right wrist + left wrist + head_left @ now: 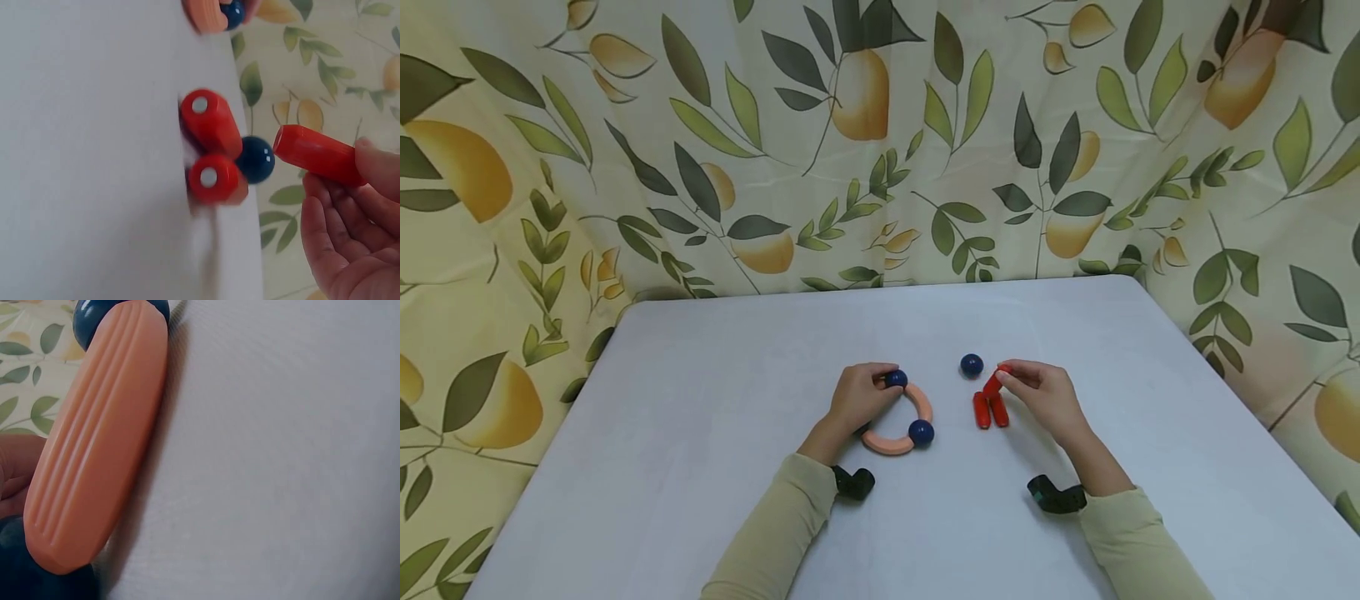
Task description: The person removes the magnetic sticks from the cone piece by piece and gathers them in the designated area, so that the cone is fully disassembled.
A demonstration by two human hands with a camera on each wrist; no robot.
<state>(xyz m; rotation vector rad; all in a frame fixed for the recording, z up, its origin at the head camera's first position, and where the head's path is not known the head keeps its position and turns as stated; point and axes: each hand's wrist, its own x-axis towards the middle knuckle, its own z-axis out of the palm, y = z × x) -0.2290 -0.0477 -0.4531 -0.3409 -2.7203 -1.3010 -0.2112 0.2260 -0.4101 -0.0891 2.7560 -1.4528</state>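
Observation:
My left hand [856, 396] pinches a blue ball [896, 378] at the top of a ring made of peach curved pieces [889, 444] and blue balls. Another blue ball [921, 432] joins the ring at its lower right; the hand hides the ring's left side. In the left wrist view, a grooved peach piece [100, 431] runs between two blue balls. Between thumb and fingers, my right hand [356, 231] holds a red stick [317, 153] by one end. Below its free end, two more red sticks [211, 122] lie side by side, silver discs on their ends.
A loose blue ball [972, 365] sits behind the red sticks. Everything lies on a white-covered table [700, 417]. A curtain with a fruit-and-leaf print [880, 208] hangs along the back and sides. Each wrist carries a small black camera [854, 483].

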